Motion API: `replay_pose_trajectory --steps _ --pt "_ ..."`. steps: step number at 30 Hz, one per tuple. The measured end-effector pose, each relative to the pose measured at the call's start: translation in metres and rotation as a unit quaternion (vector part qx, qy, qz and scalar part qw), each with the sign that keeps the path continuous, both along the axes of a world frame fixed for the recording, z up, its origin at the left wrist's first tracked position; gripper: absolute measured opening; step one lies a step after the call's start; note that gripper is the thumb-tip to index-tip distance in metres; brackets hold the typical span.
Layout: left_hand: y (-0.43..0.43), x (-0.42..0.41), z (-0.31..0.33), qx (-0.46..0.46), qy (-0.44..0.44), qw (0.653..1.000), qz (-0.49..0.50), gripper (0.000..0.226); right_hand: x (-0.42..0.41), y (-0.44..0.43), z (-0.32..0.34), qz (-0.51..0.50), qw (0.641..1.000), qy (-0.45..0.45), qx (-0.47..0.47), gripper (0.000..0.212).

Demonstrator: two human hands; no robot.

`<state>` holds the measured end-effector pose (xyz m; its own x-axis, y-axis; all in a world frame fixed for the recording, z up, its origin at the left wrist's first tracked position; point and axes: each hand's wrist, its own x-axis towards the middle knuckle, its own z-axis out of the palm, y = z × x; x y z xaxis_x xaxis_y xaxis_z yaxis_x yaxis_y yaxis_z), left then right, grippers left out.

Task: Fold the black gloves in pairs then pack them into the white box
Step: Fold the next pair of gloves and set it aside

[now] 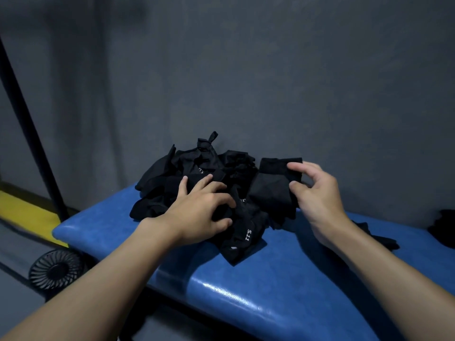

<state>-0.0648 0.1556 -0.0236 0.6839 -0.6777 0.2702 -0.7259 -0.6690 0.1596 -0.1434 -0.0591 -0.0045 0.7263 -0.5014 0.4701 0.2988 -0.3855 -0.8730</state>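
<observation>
Grey wall [246, 70] backs a blue padded tabletop [270, 303], where a pile of black gloves [197, 168] lies heaped by the far edge. Both forearms reach forward. The left hand [197, 212] lies palm-down on the pile, fingers [209, 178] spread and bent, forefinger and thumb curling into the cloth. The right hand [317, 195] pinches a folded glove [273, 188] at the pile's right side, its other fingers loosely curled.

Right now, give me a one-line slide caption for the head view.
Left hand grips the pile of black gloves on a blue bench; right hand pinches one glove.
</observation>
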Motion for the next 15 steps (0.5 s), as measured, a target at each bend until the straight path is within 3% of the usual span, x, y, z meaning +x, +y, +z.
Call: replay_pose_trajectory --steps 6,10,13,15 --pt "-0.025 -0.006 0.006 -0.165 -0.018 0.986 -0.022 0.037 -0.016 -0.014 0.013 -0.002 0.999 -0.039 0.004 0.04" --pt "-0.054 -0.015 0.016 -0.316 0.12 0.94 -0.053 0.045 -0.03 -0.025 0.015 0.021 0.999 -0.027 0.02 0.042" --pt "-0.073 -0.023 0.019 -0.332 0.174 0.925 -0.065 0.065 -0.039 -0.031 0.011 0.067 0.995 -0.044 0.055 0.048" --pt "-0.085 -0.023 0.019 -0.345 0.186 0.918 -0.06 0.066 -0.045 -0.037 0.008 0.081 0.993 -0.055 0.058 0.054"
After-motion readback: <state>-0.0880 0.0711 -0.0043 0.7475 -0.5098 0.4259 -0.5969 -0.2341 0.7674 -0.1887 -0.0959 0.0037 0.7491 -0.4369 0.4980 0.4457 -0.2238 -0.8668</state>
